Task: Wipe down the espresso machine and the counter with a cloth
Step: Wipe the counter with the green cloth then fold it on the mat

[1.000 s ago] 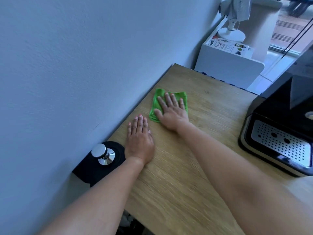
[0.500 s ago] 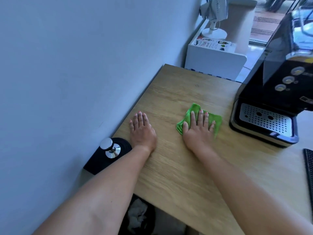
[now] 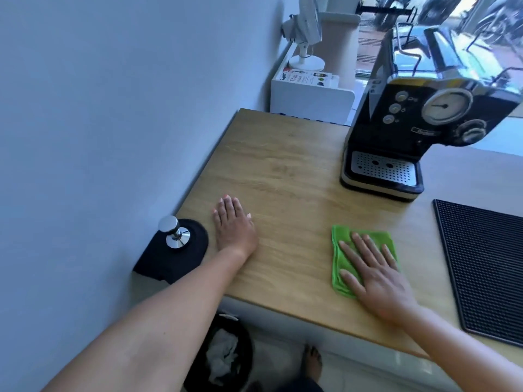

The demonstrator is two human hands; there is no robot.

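Note:
A folded green cloth (image 3: 339, 250) lies on the wooden counter (image 3: 283, 171), near its front edge. My right hand (image 3: 370, 267) presses flat on the cloth with straight, spread fingers. My left hand (image 3: 233, 224) rests flat on the bare wood to the left, fingers together. The black espresso machine (image 3: 418, 120) stands at the back right of the counter, with a round gauge, knobs and a perforated metal drip tray; it is well beyond both hands.
A steel tamper (image 3: 172, 232) stands on a black mat (image 3: 181, 256) against the blue wall by my left hand. A black ribbed bar mat (image 3: 486, 264) lies right of the cloth. Below the counter edge is a black bin (image 3: 226, 355). A white cabinet (image 3: 308, 94) stands behind.
My right hand has slid the cloth from near the wall across the counter to the right and toward the front edge. My left hand has stayed flat in place.

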